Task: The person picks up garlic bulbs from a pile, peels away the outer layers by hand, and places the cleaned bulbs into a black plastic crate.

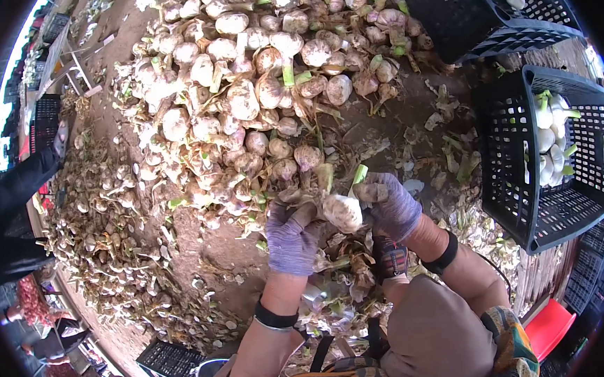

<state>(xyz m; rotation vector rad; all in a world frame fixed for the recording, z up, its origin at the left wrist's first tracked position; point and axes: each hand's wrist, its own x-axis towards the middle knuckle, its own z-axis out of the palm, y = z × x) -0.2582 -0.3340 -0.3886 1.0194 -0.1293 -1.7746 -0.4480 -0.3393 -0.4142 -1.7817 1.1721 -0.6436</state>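
Note:
A pale garlic bulb (342, 213) with a short green stem is between my two gloved hands, low in the middle of the head view. My left hand (293, 232), in a purple glove, has its fingers closed at the bulb's left side, by some dry stalk. On the right, my right hand (389, 202) is closed at the bulb's side near the stem. Just beyond my hands lies a large pile of unpeeled garlic (243, 99) with dry skins and cut stems.
A black crate (530, 172) at the right holds clean white bulbs; another crate (444, 10) stands beyond it. Smaller garlic and scraps (102, 237) cover the ground at left. A red stool (550, 329) is at lower right. Another person's dark-clothed legs (16, 201) show at far left.

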